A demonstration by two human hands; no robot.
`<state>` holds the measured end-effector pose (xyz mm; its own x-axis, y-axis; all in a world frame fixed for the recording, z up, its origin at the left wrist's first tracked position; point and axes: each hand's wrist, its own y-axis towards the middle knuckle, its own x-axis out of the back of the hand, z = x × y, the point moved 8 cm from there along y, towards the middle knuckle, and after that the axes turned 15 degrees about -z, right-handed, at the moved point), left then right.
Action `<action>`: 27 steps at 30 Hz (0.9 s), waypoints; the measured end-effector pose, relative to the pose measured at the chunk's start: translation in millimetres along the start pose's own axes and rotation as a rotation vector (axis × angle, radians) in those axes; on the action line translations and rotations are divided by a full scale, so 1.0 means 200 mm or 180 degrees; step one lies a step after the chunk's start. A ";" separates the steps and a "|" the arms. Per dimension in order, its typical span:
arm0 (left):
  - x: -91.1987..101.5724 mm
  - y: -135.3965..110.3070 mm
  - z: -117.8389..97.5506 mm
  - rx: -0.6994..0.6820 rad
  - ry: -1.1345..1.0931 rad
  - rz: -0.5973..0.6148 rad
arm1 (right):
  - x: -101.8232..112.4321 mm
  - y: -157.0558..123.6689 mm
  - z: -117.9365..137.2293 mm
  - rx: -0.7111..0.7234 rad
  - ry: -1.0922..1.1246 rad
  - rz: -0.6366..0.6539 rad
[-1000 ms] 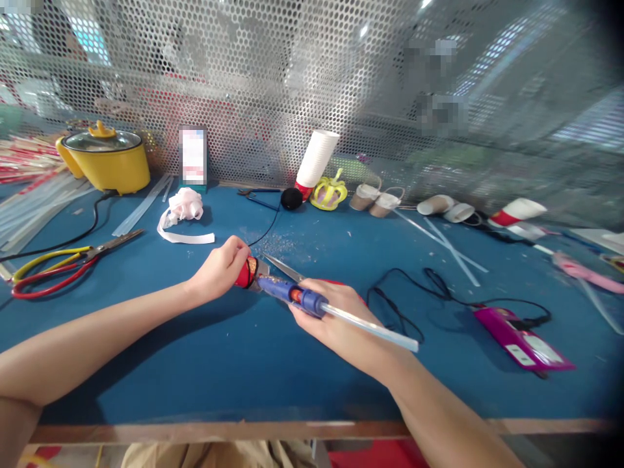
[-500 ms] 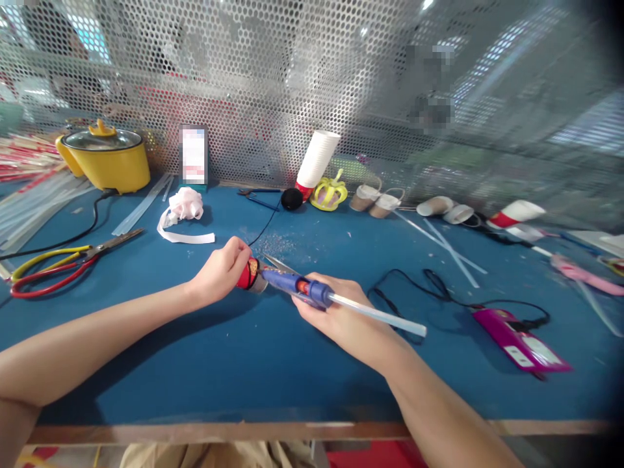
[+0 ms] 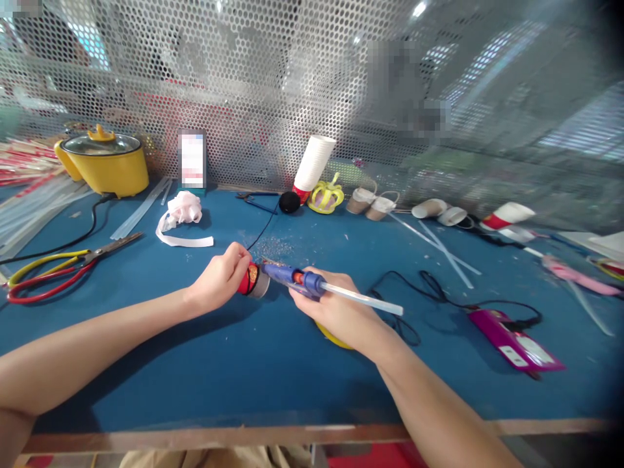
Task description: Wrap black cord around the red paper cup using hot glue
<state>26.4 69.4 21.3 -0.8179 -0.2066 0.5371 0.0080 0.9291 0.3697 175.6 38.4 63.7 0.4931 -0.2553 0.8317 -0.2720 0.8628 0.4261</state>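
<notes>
My left hand [image 3: 221, 278] is closed around a small red cup [image 3: 247, 278] with gold print, a black cord round it and a pale end facing right. A black cord [image 3: 266, 227] runs from a black ball of cord [image 3: 289, 202] towards the cup. My right hand [image 3: 336, 305] grips a blue glue gun [image 3: 283, 273], its nozzle end close to the cup; whether they touch I cannot tell. A clear glue stick [image 3: 363, 298] sticks out of the gun's back. Under my right hand shows a yellow curved edge [image 3: 334, 336], mostly hidden.
Red-and-yellow-handled scissors [image 3: 73, 268] lie left, below a yellow electric pot [image 3: 110, 169]. White ribbon [image 3: 184, 209], a phone [image 3: 192, 159], stacked paper cups [image 3: 314, 162], a yellow crown-like piece [image 3: 325, 197] and small handled buckets [image 3: 381, 208] stand behind. A purple power strip [image 3: 511, 341] lies right.
The glue gun has drawn slightly back and tilted, showing more of the cup's pale end. A yellow edge now shows under my right hand, and the metal blade near the gun no longer shows.
</notes>
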 end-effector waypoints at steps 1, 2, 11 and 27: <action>0.00 0.00 0.00 0.0009 0.0001 -0.0008 | 0.01 0.00 0.00 0.0021 -0.0015 -0.0023; 0.00 0.00 0.01 0.0021 0.0003 -0.0014 | 0.02 -0.01 0.01 0.0039 -0.0032 -0.0048; 0.00 0.03 0.04 0.0182 -0.0007 -0.0098 | 0.01 -0.07 0.05 0.0036 0.0126 0.0213; -0.01 0.03 0.06 0.0364 -0.0104 -0.0089 | 0.01 -0.07 0.06 0.0065 0.0123 0.0121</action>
<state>20.0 79.8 13.3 -0.8351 -0.2247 0.5021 -0.0793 0.9524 0.2943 170.3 21.0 64.1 0.5134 -0.2052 0.8333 -0.3079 0.8623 0.4020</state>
